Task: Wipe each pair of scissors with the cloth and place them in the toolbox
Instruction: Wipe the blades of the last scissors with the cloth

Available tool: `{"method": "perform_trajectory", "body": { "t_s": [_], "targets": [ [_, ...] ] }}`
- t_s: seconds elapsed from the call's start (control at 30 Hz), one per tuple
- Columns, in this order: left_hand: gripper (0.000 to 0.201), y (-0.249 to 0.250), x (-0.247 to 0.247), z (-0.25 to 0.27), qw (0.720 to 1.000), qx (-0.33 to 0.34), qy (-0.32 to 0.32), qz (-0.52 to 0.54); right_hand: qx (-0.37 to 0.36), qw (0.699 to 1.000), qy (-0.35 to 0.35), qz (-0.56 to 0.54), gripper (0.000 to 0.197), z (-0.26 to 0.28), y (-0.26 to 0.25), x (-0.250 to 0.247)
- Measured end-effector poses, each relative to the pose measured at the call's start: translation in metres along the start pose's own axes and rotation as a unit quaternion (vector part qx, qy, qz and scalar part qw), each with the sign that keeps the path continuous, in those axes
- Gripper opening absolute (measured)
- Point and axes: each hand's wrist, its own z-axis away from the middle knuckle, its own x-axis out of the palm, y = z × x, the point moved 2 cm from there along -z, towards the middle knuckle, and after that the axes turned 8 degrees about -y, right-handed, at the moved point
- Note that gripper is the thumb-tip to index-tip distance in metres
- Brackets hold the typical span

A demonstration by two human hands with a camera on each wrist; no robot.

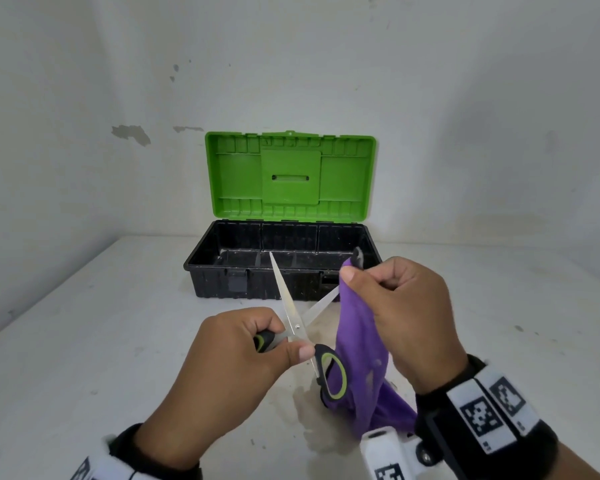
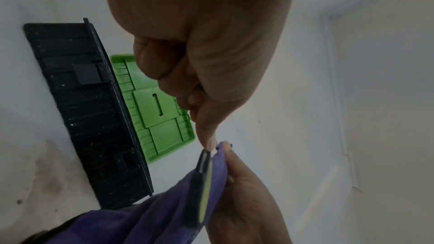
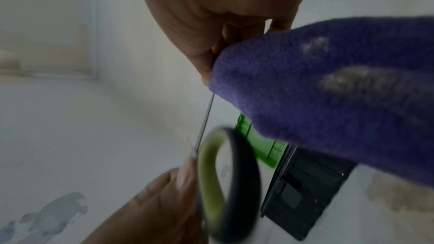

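Left hand (image 1: 238,355) gripping open scissors (image 1: 297,329), right hand (image 1: 400,317) pinching cloth (image 1: 359,344) beside

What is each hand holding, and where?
Left hand grips the scissors by one handle; right hand pinches the cloth around one blade.

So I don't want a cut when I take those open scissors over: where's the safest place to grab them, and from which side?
Take the scissors by the free handle loop, coming from the near side. Both blades are spread and point away toward the toolbox; one tip sits in the cloth the right hand holds. The left hand grips the other handle.
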Motion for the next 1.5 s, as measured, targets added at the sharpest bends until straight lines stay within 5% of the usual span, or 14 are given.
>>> {"method": "perform_trajectory", "body": {
  "t_s": [0.17, 0.4, 0.77, 0.97, 1.1, 1.27, 1.4, 1.5],
  "targets": [
    [0.036, 0.002, -0.002, -0.001, 0.999, -0.003, 0.032, -0.025, 0.029, 0.999, 0.019, -0.025, 0.025, -0.008, 0.002, -0.019],
    [0.039, 0.003, 0.007, -0.007, 0.990, 0.020, 0.087, -0.114, -0.015, 0.998, -0.060, 0.013, 0.020, 0.018, -0.013, 0.007],
    [0.042, 0.003, 0.009, -0.007, 0.959, 0.070, 0.120, -0.246, -0.015, 0.999, -0.016, 0.030, 0.025, 0.016, -0.007, 0.030],
    [0.043, -0.001, 0.009, -0.006, 0.958, 0.062, 0.118, -0.254, -0.008, 0.997, -0.061, 0.037, 0.023, 0.021, -0.009, 0.033],
    [0.048, 0.005, 0.008, -0.008, 0.955, 0.075, 0.103, -0.267, -0.004, 0.999, -0.006, 0.036, 0.026, 0.010, -0.002, 0.024],
    [0.041, -0.004, 0.009, -0.009, 0.954, 0.075, 0.117, -0.265, -0.004, 0.998, -0.045, 0.039, 0.024, 0.016, -0.004, 0.028],
    [0.040, -0.003, 0.009, -0.009, 0.957, 0.080, 0.121, -0.252, 0.003, 1.000, 0.012, 0.010, 0.025, 0.006, 0.002, 0.019],
    [0.040, -0.003, 0.007, -0.008, 0.956, 0.084, 0.124, -0.253, -0.003, 1.000, -0.014, 0.011, 0.025, 0.011, -0.001, 0.024]
  ]
}}
